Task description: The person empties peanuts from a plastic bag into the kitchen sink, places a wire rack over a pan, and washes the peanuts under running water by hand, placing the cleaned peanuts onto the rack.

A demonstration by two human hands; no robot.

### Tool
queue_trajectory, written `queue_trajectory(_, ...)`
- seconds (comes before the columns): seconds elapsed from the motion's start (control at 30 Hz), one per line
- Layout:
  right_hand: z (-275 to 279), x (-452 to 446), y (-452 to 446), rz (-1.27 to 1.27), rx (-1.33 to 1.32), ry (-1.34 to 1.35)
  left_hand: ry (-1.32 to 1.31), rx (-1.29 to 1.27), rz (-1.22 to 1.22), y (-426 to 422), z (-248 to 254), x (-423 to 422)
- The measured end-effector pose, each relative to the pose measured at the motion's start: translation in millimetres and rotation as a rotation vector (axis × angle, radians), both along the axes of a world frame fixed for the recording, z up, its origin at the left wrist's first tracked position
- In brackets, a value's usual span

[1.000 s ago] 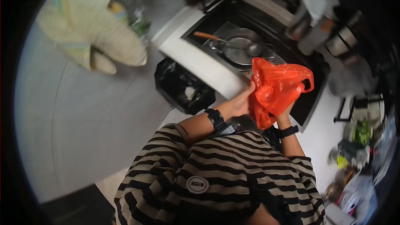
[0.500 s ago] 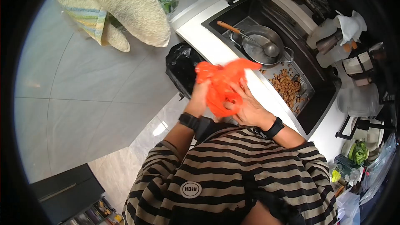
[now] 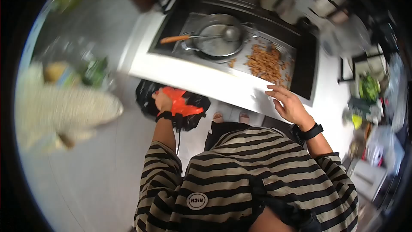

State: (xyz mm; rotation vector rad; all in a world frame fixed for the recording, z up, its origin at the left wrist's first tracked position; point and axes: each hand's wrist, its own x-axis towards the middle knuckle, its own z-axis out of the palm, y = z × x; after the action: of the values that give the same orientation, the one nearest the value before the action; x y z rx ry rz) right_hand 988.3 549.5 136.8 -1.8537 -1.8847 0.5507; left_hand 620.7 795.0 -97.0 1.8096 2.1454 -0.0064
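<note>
Over the bin lined with a black plastic bag [image 3: 146,101], my left hand [image 3: 162,101] has its fingers closed on a crumpled red plastic bag [image 3: 182,103]. The red bag lies within the bin's opening, spread to the right of the hand. My right hand [image 3: 291,106] is empty, its fingers stretched out and apart, above the counter's front edge. Nearest to it in the sink [image 3: 307,60] is a heap of small brown pieces [image 3: 264,64] resembling peanuts.
A metal pot [image 3: 219,49] stands in the sink, with an orange-handled ladle [image 3: 174,39] across it. At left, a pale towel [image 3: 68,107] and leafy greens [image 3: 95,71] lie on the grey worktop. Clear plastic containers [image 3: 347,36] stand at the right.
My left hand has carried the red bag down and left into the bin. My right hand has let go of the bag and moved right, fingers spread. The view has turned.
</note>
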Motion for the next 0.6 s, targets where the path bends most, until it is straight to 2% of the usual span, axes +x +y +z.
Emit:
queue_trajectory(0.07,6,4,-22,-0.144,-0.056,0.014,0.0,-0.061,0.008,14,-46,-2)
queue_trajectory(0.1,8,4,-30,-0.205,-0.077,0.023,-0.04,-0.096,-0.065,14,-57,-2)
queue_trajectory(0.13,12,3,-37,-0.26,-0.071,-0.01,-0.198,-0.153,0.151,21,-87,-1)
queue_trajectory(0.2,13,8,-54,-0.327,-0.131,-0.018,-0.339,-0.155,0.181,30,-156,-15)
queue_trajectory(0.23,15,11,-59,-0.354,-0.167,-0.017,-0.117,-0.186,0.019,20,-143,-3)
queue_trajectory(0.3,24,15,-62,-0.395,-0.195,-0.027,0.168,-0.294,-0.093,5,-133,13)
queue_trajectory(0.37,36,23,-58,-0.437,-0.234,-0.035,0.171,-0.404,-0.305,4,-94,24)
queue_trajectory(0.4,40,27,-52,-0.431,-0.161,-0.057,0.13,-0.448,-0.4,8,-90,22)
queue_trajectory(0.5,52,50,-36,-0.396,-0.164,-0.047,-0.095,-0.569,-0.661,33,-100,-6)
queue_trajectory(0.53,47,62,-32,-0.368,-0.125,-0.026,-0.316,-0.304,-0.518,24,-89,-15)
queue_trajectory(0.57,45,71,-25,-0.402,-0.2,0.029,-0.449,-0.438,-0.418,25,-78,-20)
queue_trajectory(0.6,40,82,-17,-0.396,-0.218,0.066,-0.582,-0.567,-0.31,27,-45,-22)
